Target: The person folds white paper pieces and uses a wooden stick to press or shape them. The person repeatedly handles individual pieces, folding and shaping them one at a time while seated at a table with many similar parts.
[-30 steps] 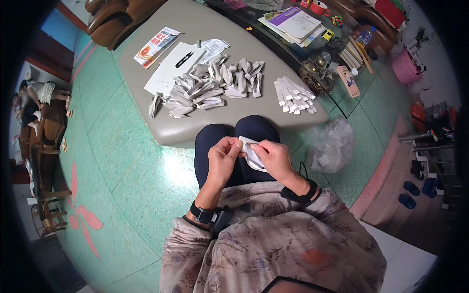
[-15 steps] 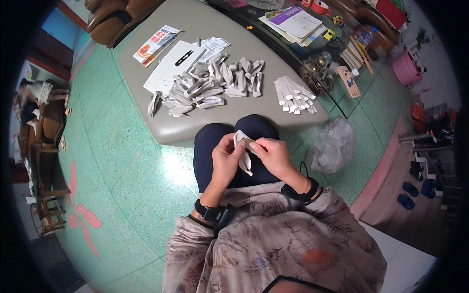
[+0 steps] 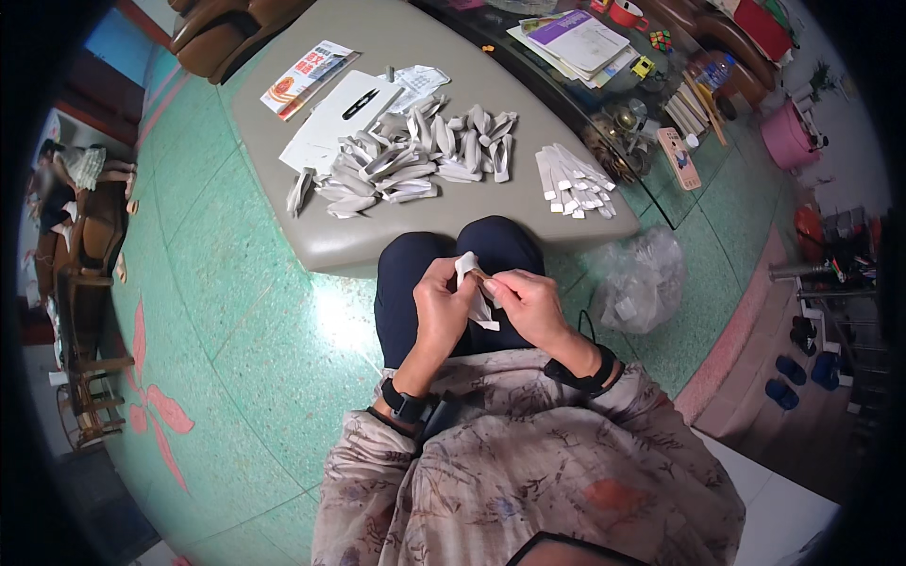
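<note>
Over my lap, my left hand (image 3: 441, 304) and my right hand (image 3: 530, 304) both pinch a white paper strip (image 3: 475, 288), folded and bent between the fingers. A small brown piece shows at the strip's top, by my right fingertips. In front of my knees stands a low grey table (image 3: 332, 243). On it lies a heap of folded white paper pieces (image 3: 408, 160). To the heap's right sits a fanned stack of flat white strips (image 3: 572, 179).
A red-and-white booklet (image 3: 304, 69), white sheets and a black pen (image 3: 361, 102) lie at the table's far side. A crumpled clear plastic bag (image 3: 639, 280) sits on the green floor to my right. A glass table (image 3: 623, 75) with books and small items stands beyond.
The strip has gone from curled low between my hands to held more upright. My hands have shifted slightly and drawn a little closer to my body.
</note>
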The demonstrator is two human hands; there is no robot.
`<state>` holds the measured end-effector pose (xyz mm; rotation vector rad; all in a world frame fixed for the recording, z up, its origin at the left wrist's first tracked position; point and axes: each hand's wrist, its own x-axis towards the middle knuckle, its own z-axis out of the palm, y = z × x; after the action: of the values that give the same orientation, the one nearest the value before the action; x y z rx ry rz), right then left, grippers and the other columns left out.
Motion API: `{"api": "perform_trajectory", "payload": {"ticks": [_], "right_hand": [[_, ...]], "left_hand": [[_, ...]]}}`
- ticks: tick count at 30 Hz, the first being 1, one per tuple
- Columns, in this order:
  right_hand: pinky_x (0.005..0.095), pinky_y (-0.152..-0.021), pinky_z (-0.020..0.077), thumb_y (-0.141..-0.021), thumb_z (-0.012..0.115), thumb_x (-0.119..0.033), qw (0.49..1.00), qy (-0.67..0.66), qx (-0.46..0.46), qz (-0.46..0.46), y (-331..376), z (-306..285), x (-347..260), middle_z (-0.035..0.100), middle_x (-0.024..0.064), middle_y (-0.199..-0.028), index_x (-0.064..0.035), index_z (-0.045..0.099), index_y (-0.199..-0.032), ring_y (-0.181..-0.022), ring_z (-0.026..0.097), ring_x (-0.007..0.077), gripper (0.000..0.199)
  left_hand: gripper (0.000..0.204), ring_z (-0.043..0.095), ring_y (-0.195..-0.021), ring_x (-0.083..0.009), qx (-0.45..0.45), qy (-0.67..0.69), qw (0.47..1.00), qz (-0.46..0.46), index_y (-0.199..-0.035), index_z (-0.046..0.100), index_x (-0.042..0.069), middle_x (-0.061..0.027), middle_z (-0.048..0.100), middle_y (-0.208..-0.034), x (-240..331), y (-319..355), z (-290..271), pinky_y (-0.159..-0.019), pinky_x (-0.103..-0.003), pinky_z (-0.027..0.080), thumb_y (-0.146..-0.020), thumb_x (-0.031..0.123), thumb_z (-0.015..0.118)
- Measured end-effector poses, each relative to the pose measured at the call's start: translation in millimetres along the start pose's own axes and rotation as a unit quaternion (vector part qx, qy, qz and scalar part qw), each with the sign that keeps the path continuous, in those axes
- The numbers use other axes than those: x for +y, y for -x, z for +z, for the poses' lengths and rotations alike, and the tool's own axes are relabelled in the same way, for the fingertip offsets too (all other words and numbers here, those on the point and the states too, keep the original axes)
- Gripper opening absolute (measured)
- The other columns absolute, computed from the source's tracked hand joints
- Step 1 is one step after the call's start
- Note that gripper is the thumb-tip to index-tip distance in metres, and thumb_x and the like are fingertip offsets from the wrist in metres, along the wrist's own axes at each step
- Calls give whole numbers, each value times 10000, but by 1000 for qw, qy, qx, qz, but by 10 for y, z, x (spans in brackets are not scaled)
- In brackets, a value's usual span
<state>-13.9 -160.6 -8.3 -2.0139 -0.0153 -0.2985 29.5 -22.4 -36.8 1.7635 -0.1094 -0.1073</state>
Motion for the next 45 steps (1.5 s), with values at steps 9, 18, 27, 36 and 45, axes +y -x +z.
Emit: {"api": "perform_trajectory", "payload": {"ticks": [9,18,27,36,45], "right_hand": [[407,-520,434,-860,580,-94,995,58,-24,-74,9,-13,79,540,170,-674,4,560,-781,-605,545,364,128],[401,-518,435,-863,579,-95,997,44,-13,-61,48,-40,27,539,168,-672,5,562,-789,-613,545,359,125],[397,-521,431,-868,578,-92,999,38,5,-38,79,-39,38,550,176,-687,13,550,-779,-614,549,354,140],[391,-520,431,-865,579,-86,1000,0,16,-23,113,-17,55,549,178,-686,25,543,-775,-606,546,353,148],[409,-547,456,-834,593,-107,994,33,-67,-82,-35,-153,288,581,163,-710,-5,596,-787,-649,576,356,113]], "left_hand": [[154,570,-727,-66,2,-14,1000,20,-955,645,-23,-37,654,-821,39,15,22,-650,-220,466,-810,17,612],[136,591,-655,-172,39,-44,998,30,-891,652,-25,-107,619,-798,117,63,82,-592,-274,464,-761,12,650],[126,560,-667,-124,44,-77,994,63,-880,636,-37,-70,602,-765,183,70,106,-611,-244,452,-767,17,646],[125,566,-653,-184,67,-107,989,79,-879,639,-29,-104,580,-758,236,118,174,-588,-280,444,-758,-5,620],[188,577,-779,-130,-53,-3,998,-26,-1007,627,-19,-70,617,-925,200,119,79,-690,-253,467,-830,46,618]]}}
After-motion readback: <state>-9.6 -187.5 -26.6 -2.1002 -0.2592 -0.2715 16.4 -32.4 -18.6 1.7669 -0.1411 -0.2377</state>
